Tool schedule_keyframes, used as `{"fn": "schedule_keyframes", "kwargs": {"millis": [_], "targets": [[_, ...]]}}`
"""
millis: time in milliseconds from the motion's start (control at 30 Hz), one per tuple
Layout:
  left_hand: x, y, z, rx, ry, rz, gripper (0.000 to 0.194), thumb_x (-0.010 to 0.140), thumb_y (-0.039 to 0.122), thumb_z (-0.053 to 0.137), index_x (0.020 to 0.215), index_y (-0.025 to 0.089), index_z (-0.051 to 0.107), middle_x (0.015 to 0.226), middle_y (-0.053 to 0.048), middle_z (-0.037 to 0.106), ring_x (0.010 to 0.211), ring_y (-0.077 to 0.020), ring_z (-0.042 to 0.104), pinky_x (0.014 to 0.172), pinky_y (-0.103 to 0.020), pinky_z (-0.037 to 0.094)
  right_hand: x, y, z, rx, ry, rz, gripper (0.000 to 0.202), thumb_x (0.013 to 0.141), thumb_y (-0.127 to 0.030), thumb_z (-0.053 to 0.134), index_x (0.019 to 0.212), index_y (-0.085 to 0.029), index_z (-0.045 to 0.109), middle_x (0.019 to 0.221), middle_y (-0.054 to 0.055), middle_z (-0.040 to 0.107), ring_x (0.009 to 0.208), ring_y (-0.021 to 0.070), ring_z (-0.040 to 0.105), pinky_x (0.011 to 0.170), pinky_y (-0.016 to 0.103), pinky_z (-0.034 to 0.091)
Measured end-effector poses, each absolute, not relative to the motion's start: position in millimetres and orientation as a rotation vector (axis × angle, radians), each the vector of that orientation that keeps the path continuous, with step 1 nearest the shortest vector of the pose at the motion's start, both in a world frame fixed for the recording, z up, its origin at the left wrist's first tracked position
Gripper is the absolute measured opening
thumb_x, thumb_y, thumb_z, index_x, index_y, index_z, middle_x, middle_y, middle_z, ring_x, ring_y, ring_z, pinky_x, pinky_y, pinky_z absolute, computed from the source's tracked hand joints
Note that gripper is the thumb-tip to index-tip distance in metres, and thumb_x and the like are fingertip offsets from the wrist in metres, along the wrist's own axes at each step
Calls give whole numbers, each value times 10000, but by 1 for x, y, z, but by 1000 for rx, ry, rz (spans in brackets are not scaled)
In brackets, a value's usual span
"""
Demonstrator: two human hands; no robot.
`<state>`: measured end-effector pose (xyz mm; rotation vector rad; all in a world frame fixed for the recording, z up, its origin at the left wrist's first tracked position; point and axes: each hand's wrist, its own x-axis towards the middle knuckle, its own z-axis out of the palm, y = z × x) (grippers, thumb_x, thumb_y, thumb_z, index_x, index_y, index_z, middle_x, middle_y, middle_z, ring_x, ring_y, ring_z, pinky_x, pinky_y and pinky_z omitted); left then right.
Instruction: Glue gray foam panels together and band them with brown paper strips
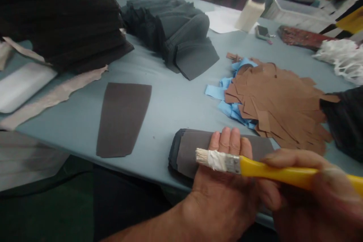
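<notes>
A paintbrush [263, 168] with a yellow handle is gripped in my right hand [317, 200]. Its bristles are pale, and white stuff coats the part near the metal band. Under the brush, my left hand [224, 193] rests on a stack of grey-brown cut pieces [190, 145] at the table's front edge. The left fingers stretch out flat over the top piece; the thumb is hidden. A single grey-brown piece [123, 119], wider at its far end, lies flat to the left of the stack.
Brown strips [278, 98] with blue bits are heaped on the right. Dark grey pieces [181, 30] sit farther back, and a black pile [62, 15] rises at left. A wooden-looking block [251, 13] and clear plastic bin [300, 15] stand at the far right.
</notes>
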<state>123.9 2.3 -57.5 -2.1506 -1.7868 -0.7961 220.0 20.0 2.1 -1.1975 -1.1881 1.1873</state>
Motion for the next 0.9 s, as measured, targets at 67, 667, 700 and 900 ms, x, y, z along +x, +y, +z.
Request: {"fn": "schedule_keyframes", "kwargs": {"millis": [67,667,700,900], "targets": [[126,1,-59,-2139,-1784,-793,502,1090,315,368,1402,67,674,1466,-150,689,1398,-313,634,1186,-467,501,203,23,3,-1237,-1222,1188,310,974,-522,722,830,-249,762,497,-23,563,424,116,523,443,224,438],[120,-1,-48,-2111,-1823,-810,500,1104,212,297,1402,113,686,1421,-75,729,1347,-239,672,1179,-399,497,182,30,9,-1236,-1674,1042,292,1052,-411,641,824,-249,726,492,-58,593,402,106,570,448,207,461],[121,-1,-47,-2108,-1825,-813,496,1100,208,308,1417,124,679,1420,-70,730,1343,-238,673,1177,-398,499,181,31,9,-1256,-1679,1004,298,1051,-420,646,823,-244,723,490,-59,593,406,102,568,460,202,472],[131,3,-49,-2125,-1905,-805,493,1108,230,339,1525,166,595,1493,-50,682,1339,-220,648,1154,-367,524,175,39,7,-1277,-1680,874,343,1037,-426,666,757,-231,707,499,-62,593,431,81,554,530,197,503]]}}
